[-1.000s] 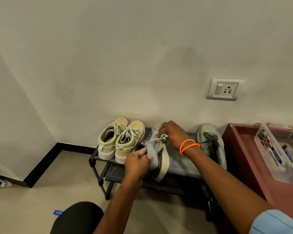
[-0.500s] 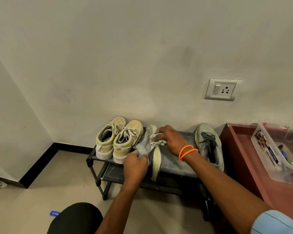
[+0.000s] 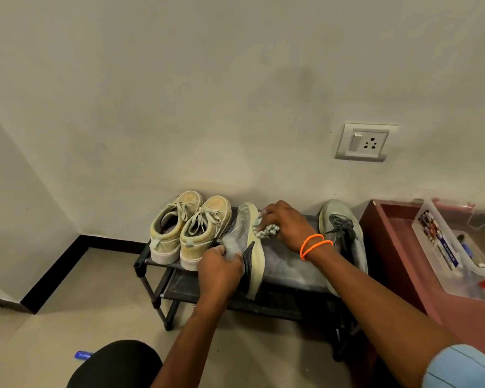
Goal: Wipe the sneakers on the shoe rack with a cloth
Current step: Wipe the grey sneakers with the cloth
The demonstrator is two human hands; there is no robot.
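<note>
Cloth (image 3: pixel 266 230) sits bunched under our right hand (image 3: pixel 287 224), which has slid from the laces side onto the pale sole edge of the grey shoe (image 3: pixel 242 242). Our left hand (image 3: pixel 219 271) grips that shoe's heel, tipping it on its side on the rack (image 3: pixel 149 261), as it did a second ago. We judge the upper done and the sole now being wiped. Left of our grip stands the tan pair (image 3: pixel 191 228); right of it, the other grey shoe (image 3: pixel 345 231) waits untouched.

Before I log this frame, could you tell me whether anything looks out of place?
Only the grey sneaker: the left hand holds it tipped on its side, sole facing right, while the right hand presses the cloth against it.
</note>
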